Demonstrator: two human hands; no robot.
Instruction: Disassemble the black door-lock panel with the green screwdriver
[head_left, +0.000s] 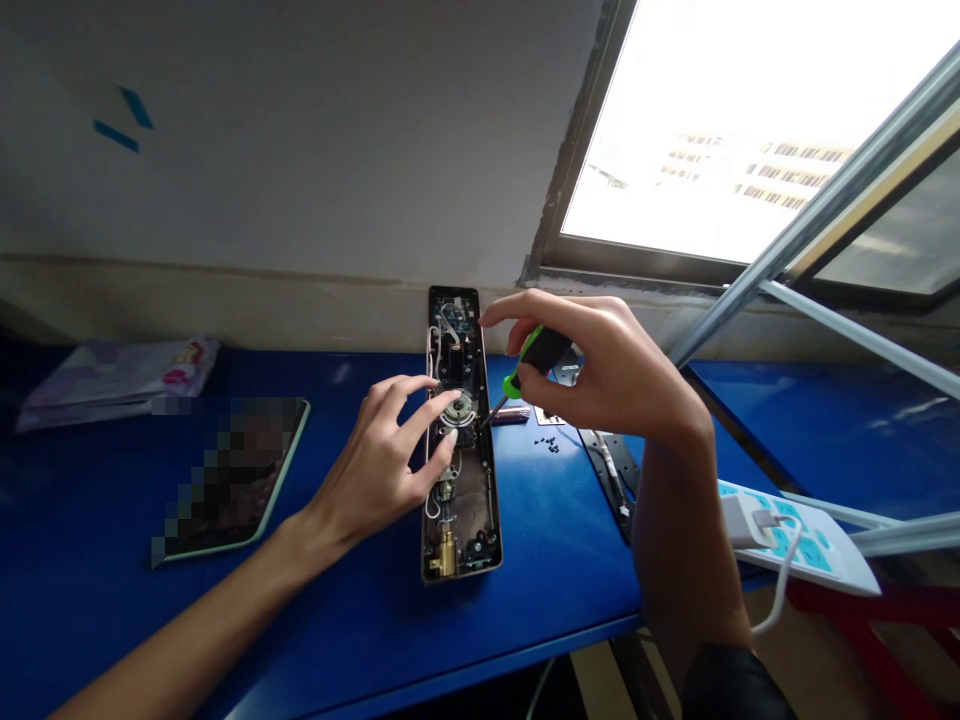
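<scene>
A long opened door-lock body (471, 500) lies lengthwise on the blue table (360, 600), its wires, circuit board and round metal part exposed. My left hand (382, 460) rests against its left side, fingers spread, fingertips touching the round metal part in the middle. My right hand (600, 365) is closed round a green-and-black screwdriver (534, 358), held above the lock's right side. The screwdriver tip points down-left into the lock near that round part.
Several small black screws (547, 444) lie right of the lock, next to a black metal plate (611, 465). A tablet (232, 475) and a plastic packet (120, 375) lie on the left. A white power strip (795, 535) with a plugged charger sits right. An open window frame (825, 190) slants overhead.
</scene>
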